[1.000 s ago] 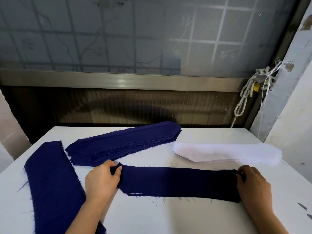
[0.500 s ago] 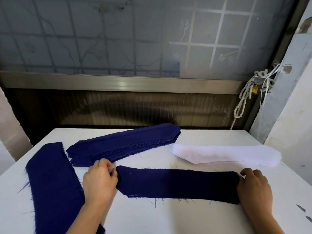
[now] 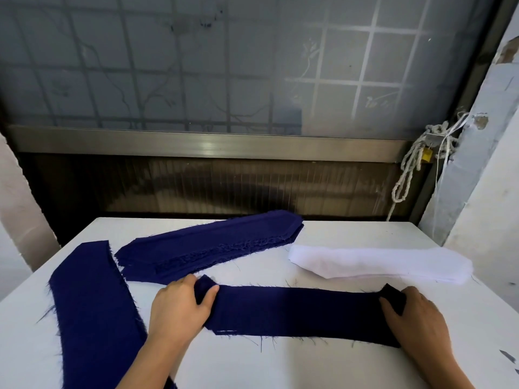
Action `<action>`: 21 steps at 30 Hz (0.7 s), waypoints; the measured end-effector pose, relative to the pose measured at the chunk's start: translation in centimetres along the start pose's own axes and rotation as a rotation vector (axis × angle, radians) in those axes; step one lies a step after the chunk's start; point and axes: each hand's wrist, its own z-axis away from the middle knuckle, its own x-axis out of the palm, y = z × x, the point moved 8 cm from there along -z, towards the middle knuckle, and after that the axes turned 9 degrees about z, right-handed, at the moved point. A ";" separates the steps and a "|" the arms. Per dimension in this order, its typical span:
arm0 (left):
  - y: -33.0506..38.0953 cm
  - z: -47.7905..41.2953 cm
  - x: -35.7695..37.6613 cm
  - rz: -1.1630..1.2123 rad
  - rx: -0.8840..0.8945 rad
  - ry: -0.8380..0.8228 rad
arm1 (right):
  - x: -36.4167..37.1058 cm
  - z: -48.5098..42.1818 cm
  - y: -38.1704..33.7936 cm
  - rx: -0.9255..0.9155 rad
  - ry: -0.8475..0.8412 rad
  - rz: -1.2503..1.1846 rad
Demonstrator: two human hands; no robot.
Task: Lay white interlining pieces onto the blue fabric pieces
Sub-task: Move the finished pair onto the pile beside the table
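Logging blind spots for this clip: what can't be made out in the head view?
Head view: both ends of the blue strip, covered by the left hand and right hand.
Head view: near end of the long blue piece, cut off by the bottom edge.
Head view: layer counts in the blue stack and white interlining pile, too fine.
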 end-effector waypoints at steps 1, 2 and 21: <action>0.1 0.1 0.0 0.016 0.010 0.002 | -0.1 0.0 0.0 -0.003 -0.003 -0.029; 0.2 0.2 0.0 0.019 0.010 0.001 | -0.1 0.0 -0.1 -0.009 -0.005 -0.045; -7.4 -5.6 -13.2 0.293 -0.012 0.286 | -0.9 6.4 -10.7 -0.091 -0.562 -0.599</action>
